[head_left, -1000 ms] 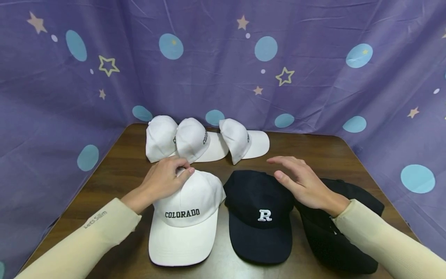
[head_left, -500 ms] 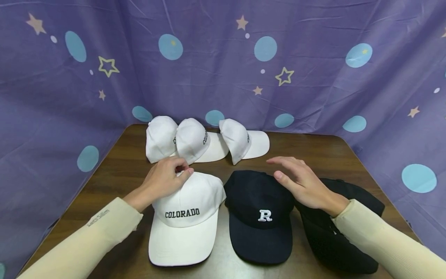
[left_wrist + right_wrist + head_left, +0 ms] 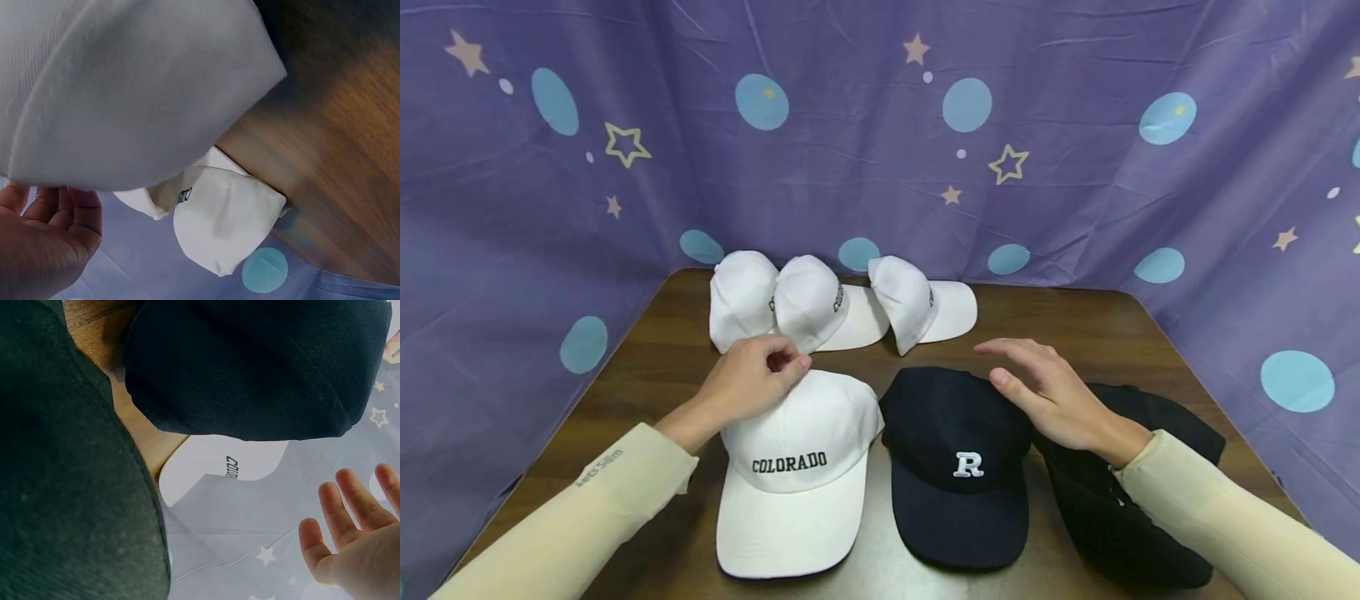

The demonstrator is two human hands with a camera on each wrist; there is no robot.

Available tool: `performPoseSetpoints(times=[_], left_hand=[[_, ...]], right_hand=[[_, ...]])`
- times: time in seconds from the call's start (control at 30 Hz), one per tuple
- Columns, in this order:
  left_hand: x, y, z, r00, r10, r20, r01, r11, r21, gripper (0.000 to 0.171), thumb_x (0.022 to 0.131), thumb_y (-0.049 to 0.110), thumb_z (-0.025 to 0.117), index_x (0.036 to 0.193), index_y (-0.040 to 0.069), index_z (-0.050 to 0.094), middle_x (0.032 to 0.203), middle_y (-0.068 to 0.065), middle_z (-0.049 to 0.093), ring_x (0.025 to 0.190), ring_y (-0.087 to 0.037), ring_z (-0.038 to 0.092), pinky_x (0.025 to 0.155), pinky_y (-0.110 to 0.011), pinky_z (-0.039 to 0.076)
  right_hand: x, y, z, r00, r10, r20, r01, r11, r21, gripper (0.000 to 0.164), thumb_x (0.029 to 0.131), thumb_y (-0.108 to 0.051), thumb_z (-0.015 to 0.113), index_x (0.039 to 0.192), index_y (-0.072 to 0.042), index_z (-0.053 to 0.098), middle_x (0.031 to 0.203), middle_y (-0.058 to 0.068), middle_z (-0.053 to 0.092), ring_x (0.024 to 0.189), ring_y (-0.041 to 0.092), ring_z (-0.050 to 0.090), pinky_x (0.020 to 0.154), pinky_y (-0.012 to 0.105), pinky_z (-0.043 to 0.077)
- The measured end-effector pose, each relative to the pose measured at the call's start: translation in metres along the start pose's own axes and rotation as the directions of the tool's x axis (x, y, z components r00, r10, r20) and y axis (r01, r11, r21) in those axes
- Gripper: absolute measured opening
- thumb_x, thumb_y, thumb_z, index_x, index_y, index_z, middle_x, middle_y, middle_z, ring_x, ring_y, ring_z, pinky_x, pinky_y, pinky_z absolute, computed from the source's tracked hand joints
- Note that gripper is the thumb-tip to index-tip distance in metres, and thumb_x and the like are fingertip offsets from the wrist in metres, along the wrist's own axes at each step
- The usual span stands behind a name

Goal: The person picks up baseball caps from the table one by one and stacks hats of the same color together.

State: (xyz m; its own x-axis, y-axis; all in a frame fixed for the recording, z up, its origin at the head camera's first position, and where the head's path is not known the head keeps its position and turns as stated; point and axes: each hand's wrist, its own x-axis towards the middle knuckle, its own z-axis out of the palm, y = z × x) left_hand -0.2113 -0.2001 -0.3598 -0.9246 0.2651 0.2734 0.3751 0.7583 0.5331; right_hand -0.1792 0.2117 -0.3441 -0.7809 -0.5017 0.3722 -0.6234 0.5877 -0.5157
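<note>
In the head view my left hand (image 3: 752,379) is at the top of a white baseball cap (image 3: 793,508) lettered COLORADO. Its fingers are loosely bent, with the thumb near the index finger. In the left wrist view the fingertips (image 3: 47,203) are partly hidden behind the crown; contact is unclear. A navy baseball cap (image 3: 958,517) with a white R lies to the right, brim forward. My right hand (image 3: 1063,400) hovers over its right side, fingers extended, holding nothing. Beneath that forearm lies a black cap (image 3: 1120,533), partly covered.
Along the back of the wooden table (image 3: 1037,312) lie three white caps: a left one (image 3: 741,300), a middle one (image 3: 808,304) overlapping it, and a right one (image 3: 898,300). A purple patterned curtain (image 3: 865,183) hangs behind the table.
My left hand has risen slightly off the white cap's crown and drifted a little left. My right hand and the caps stay in place; the view has shifted slightly.
</note>
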Motion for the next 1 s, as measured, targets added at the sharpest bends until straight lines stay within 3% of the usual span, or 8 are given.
performPoseSetpoints(times=[0.23,0.4,0.57,0.7,0.9,1.0], left_hand=[[0.013,-0.011,-0.008,0.996,-0.057,-0.063,0.056,0.998,-0.01,0.021,0.1,0.031,0.064,0.088,0.015,0.072,0.08,-0.001,0.065,0.079,-0.02,0.059,0.072,-0.036,0.046],[0.022,-0.029,-0.014,0.979,-0.132,-0.153,0.132,0.991,-0.011,0.021,0.1,0.029,0.063,0.096,0.009,0.071,0.089,-0.008,0.067,0.085,-0.025,0.061,0.075,-0.038,0.045],[0.033,-0.05,-0.019,0.944,-0.223,-0.243,0.219,0.975,-0.042,0.031,0.099,0.029,0.061,0.112,0.0,0.065,0.11,-0.021,0.062,0.102,-0.037,0.057,0.086,-0.05,0.044],[0.041,-0.069,-0.021,0.909,-0.317,-0.269,0.308,0.948,-0.077,0.045,0.1,0.032,0.058,0.128,-0.004,0.057,0.126,-0.028,0.055,0.117,-0.046,0.051,0.097,-0.059,0.04],[0.052,-0.09,-0.023,0.864,-0.435,-0.252,0.421,0.9,-0.109,0.066,0.101,0.036,0.055,0.146,-0.009,0.041,0.141,-0.035,0.047,0.133,-0.052,0.043,0.11,-0.061,0.035],[0.059,-0.093,-0.023,0.844,-0.5,-0.194,0.468,0.863,-0.189,0.08,0.101,0.043,0.054,0.155,-0.009,0.026,0.15,-0.038,0.038,0.14,-0.052,0.036,0.116,-0.059,0.031]], right_hand=[[-0.003,0.002,-0.001,1.0,0.008,-0.01,-0.008,1.0,-0.007,0.037,0.107,-0.023,0.053,0.143,-0.021,0.058,0.143,0.0,0.059,0.133,0.024,0.05,0.106,0.058,0.032],[-0.005,0.003,-0.002,1.0,0.012,-0.015,-0.012,1.0,-0.014,0.036,0.107,-0.023,0.053,0.143,-0.021,0.058,0.142,-0.001,0.06,0.132,0.024,0.051,0.105,0.057,0.033],[-0.006,0.005,-0.004,0.999,0.02,-0.029,-0.021,1.0,-0.017,0.035,0.107,-0.022,0.053,0.142,-0.02,0.06,0.141,-0.002,0.061,0.132,0.022,0.051,0.105,0.055,0.033],[-0.008,0.006,-0.004,0.999,0.033,-0.031,-0.034,0.999,-0.012,0.035,0.107,-0.022,0.053,0.141,-0.02,0.06,0.141,-0.001,0.061,0.131,0.022,0.052,0.105,0.055,0.033],[-0.01,0.007,-0.006,0.999,0.043,-0.021,-0.043,0.999,-0.007,0.035,0.107,-0.023,0.053,0.141,-0.02,0.06,0.141,0.0,0.06,0.132,0.024,0.051,0.105,0.056,0.033],[-0.011,0.006,-0.008,0.998,0.048,-0.028,-0.048,0.999,-0.004,0.035,0.107,-0.022,0.052,0.141,-0.02,0.06,0.141,0.0,0.061,0.132,0.024,0.051,0.104,0.056,0.033]])
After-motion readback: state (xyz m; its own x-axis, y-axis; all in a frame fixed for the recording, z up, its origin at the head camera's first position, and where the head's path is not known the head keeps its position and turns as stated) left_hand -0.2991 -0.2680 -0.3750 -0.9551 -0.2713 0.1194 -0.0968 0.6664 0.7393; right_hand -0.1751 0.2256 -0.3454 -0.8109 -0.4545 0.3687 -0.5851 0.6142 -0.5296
